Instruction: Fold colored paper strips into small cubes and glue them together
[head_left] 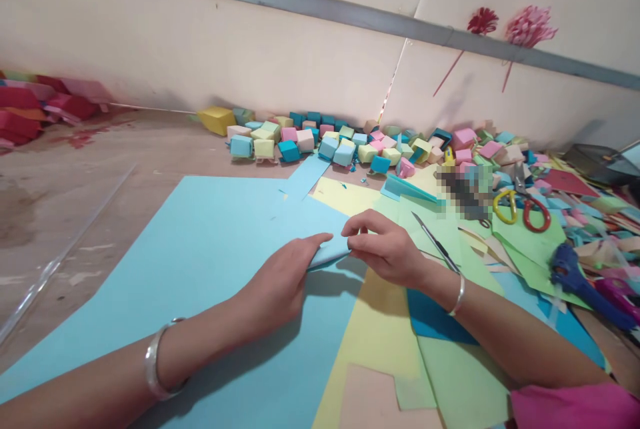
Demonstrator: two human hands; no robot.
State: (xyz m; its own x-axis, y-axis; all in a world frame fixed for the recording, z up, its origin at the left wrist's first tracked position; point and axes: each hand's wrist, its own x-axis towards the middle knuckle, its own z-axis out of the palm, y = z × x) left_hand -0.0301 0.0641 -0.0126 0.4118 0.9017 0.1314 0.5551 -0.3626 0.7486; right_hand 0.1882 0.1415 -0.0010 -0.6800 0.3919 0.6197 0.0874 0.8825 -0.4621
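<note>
A large light blue paper sheet lies flat across the table. Its right corner is folded over into a flap. My left hand rests on the sheet with fingers stretched along the fold, pressing it down. My right hand pinches the flap's edge from the right with thumb and fingers closed on it. Both wrists wear silver bangles.
Yellow, green and pink paper sheets overlap under my right arm. A craft knife lies beside my right hand. Many small folded paper cubes pile along the wall. Scissors, a blue tool and paper scraps clutter the right side.
</note>
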